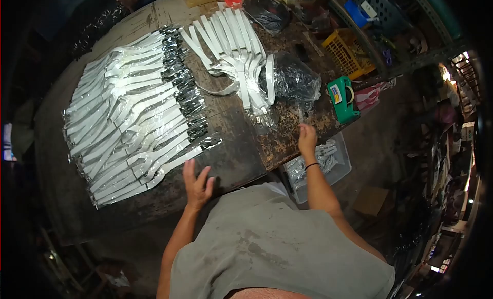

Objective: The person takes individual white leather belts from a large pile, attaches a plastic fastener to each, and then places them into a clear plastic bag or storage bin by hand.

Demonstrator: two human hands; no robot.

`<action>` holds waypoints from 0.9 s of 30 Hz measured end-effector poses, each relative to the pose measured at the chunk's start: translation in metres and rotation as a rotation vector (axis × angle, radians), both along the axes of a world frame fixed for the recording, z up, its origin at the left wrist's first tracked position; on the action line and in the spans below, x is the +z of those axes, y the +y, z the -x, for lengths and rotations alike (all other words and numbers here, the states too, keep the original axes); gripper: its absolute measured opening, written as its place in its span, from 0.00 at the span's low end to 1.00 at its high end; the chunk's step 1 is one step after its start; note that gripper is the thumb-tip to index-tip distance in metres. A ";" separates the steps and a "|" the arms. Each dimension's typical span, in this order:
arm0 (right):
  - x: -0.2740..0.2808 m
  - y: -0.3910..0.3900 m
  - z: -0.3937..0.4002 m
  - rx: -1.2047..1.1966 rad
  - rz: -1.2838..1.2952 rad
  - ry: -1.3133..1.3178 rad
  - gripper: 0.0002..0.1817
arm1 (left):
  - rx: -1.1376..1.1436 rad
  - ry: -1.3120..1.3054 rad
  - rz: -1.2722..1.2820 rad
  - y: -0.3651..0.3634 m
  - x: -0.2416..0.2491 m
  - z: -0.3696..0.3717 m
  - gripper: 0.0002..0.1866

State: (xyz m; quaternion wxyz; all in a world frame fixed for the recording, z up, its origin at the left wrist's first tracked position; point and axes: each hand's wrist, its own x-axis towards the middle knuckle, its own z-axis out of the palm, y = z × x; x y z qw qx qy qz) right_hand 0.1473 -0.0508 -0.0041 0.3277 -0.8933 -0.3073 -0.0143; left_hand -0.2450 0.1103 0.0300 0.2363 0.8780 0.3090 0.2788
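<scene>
Rows of white belts (136, 111) in clear plastic sleeves lie overlapped on the left of the table, their dark ends lined up on the right. My left hand (197, 187) is open beside the lowest belts, fingers apart, at the table's front edge. To the right, my right hand (307, 141) has its fingers pinched together above the table edge; a small pale thing may be at the fingertips, but I cannot make it out. Farther back lies a fanned bundle of loose white belts (241, 68), buckle ends toward me.
Beside the bundle sits a dark plastic bag (295, 82). A green tape dispenser (344, 106) stands at the table's right edge. Below my right wrist is a clear bin (345, 163) of shiny pieces. A yellow basket (349, 55) and a blue container (355, 14) are at back right.
</scene>
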 end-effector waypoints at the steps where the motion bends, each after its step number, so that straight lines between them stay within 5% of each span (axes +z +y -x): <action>1: 0.008 -0.005 -0.015 0.029 0.038 0.020 0.10 | -0.050 -0.023 0.034 -0.005 0.003 -0.019 0.18; 8: -0.003 0.012 -0.074 -0.007 0.223 0.009 0.14 | -0.249 0.016 0.104 0.004 0.003 -0.135 0.14; 13: 0.001 0.022 -0.083 -0.076 0.248 0.125 0.14 | 0.112 -0.029 0.653 0.042 -0.032 -0.200 0.14; 17: -0.003 0.013 -0.090 0.045 0.194 0.108 0.13 | 0.194 -0.193 0.687 0.071 -0.074 -0.229 0.21; 27: -0.007 0.021 -0.087 -0.074 0.178 0.094 0.12 | 0.195 -0.052 0.840 0.099 -0.041 -0.274 0.34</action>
